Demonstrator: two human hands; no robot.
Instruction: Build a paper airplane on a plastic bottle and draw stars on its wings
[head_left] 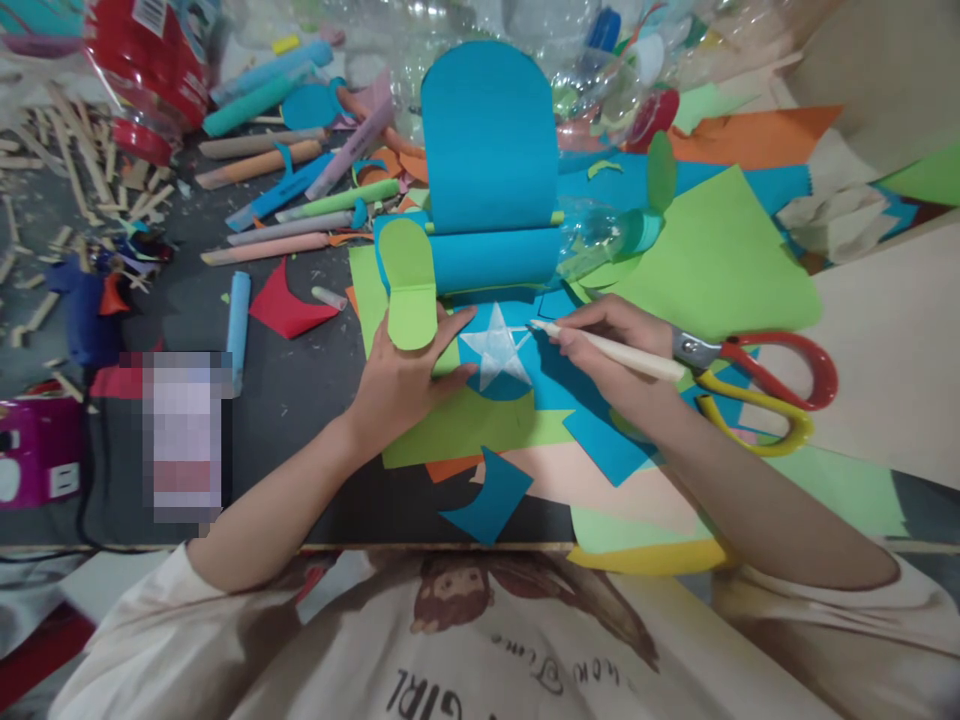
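My right hand [611, 340] grips a cream-coloured marker [630, 355], its dark tip at the right point of a white star [496, 350]. The star lies on blue paper over light green paper [480, 430]. My left hand [405, 375] rests beside the star's left edge, thumb and index finger spread on the paper. A rounded light green paper strip [411, 300] covers part of that hand. Behind the star is a rolled blue paper piece [491, 260] with an upright rounded blue panel [491, 140].
Scissors [772, 390] with red and yellow handles lie by my right forearm. Several markers [300, 200], a glue gun [86, 310], wood sticks [82, 150] and a red bottle [150, 80] are at left. Clear plastic bottles [600, 90] and green paper [720, 250] lie behind.
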